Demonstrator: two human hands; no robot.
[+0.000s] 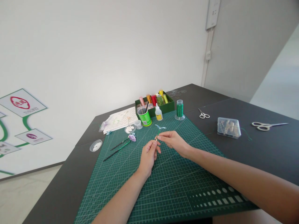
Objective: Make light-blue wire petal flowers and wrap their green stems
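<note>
My left hand and my right hand meet above the green cutting mat. Both are closed in a pinch on one thin stem, upright between the fingertips. At its top spread narrow pale blue petals, with a bit of green just under them. My left fingers grip the lower part and my right fingers the part below the petals. Left of my hands lie two dark thin sticks, one partly green, with a lilac flower at their upper end. A spool of green thread stands beyond my right hand.
Behind stand a green box of thread spools, a glue bottle and a green can. Small dishes and white paper lie left. To the right are small scissors, a clear plastic box and larger scissors.
</note>
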